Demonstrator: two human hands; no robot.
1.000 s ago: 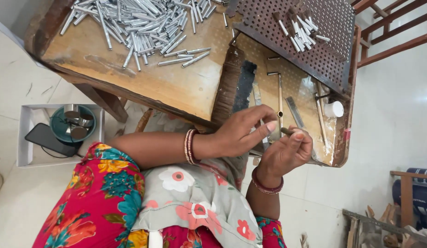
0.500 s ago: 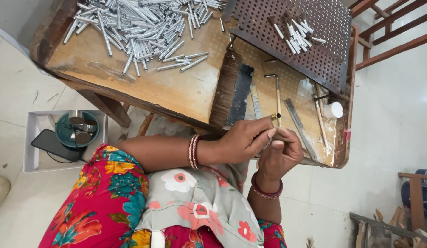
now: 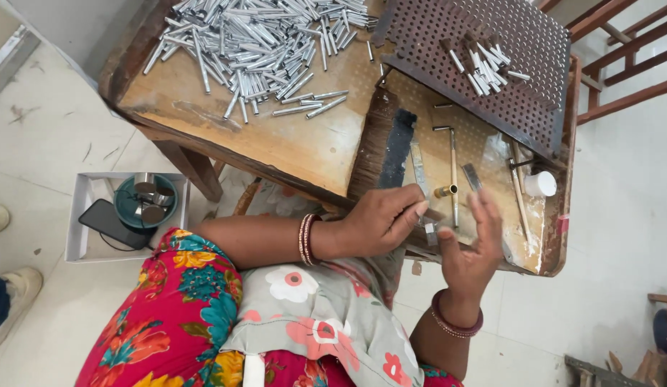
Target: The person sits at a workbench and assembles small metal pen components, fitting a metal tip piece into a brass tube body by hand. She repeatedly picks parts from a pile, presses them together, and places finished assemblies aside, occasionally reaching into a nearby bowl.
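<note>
**Hands drawn apart at the counter edge**

The right hand (image 3: 468, 247), cupped close against the left hand (image 3: 380, 221) a second ago, has been opened, its fingers (image 3: 488, 211) spread and raised. A gap has been opened between the two hands. A small metal piece (image 3: 429, 231), previously hidden between them, is now seen at the left fingertips (image 3: 418, 209).

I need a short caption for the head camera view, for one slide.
Seated at a wooden workbench, the left hand and right hand handle a small metal piece near heaped metal tubes.
</note>
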